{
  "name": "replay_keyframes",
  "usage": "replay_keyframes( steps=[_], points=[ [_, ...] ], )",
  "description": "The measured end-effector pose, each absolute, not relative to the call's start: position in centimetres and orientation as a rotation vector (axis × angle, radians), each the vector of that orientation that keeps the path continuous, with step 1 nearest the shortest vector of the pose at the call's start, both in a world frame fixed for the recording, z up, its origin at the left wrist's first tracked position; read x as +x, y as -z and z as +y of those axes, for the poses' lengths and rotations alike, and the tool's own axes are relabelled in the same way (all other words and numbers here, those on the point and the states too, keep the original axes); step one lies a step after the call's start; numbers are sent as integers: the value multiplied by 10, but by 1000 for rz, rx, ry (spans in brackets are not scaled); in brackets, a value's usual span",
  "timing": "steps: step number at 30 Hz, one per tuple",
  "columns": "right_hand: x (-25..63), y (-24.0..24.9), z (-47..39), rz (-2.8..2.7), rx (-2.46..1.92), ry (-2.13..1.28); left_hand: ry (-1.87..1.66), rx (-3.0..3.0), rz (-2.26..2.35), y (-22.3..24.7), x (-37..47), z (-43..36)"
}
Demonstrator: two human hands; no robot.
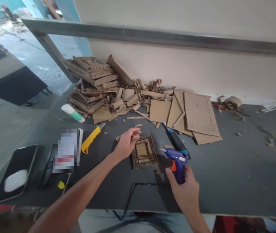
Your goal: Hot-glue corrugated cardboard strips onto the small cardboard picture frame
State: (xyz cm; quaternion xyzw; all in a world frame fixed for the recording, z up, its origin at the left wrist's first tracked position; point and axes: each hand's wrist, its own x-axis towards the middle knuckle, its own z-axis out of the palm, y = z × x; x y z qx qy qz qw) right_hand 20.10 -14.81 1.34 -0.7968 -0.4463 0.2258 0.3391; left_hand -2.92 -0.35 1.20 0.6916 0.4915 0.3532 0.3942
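Note:
A small rectangular cardboard frame (145,163), built up from corrugated strips in stepped layers, lies on the dark table in front of me. My left hand (127,142) is over its upper left corner, fingers curled together; whatever may be between them is hidden. Just behind that hand a corrugated strip (118,137) pokes out. In my right hand (186,187) is a blue glue gun (177,157) with an orange trigger, gripped by its handle. Its nozzle points left, towards the frame's right side but apart from it. A black cord (130,191) runs along the table's front.
Beyond the glue gun lies a blue-and-black cutter (175,140). Flat cardboard sheets (200,113), scraps (128,97) and stacked corrugated pieces (96,76) line the wall. To the left are a yellow-handled knife (90,139), a glue stick (73,113) and a phone (18,161) under a white case.

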Motion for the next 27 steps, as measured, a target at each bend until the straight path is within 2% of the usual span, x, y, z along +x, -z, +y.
replay_keyframes(
  steps=[6, 14, 17, 20, 27],
  points=[
    [201, -11, -159, -1149, -2135, -528, -900, 1850, 1351, -30, -40, 21],
    [211, 1, -167, -1172, -2176, -492, -589, 2234, 1669, -83, -54, 71],
    [210, 0, -166, -1159, -2170, -497, -356, 2263, 1702, -97, -54, 78],
    [205, -3, -165, -1112, -2167, -518, -128, 2270, 1616, -96, -51, 80],
    [195, -6, -165, -1097, -2243, -462, -23, 2301, 1445, -65, -34, 75]
  ],
)
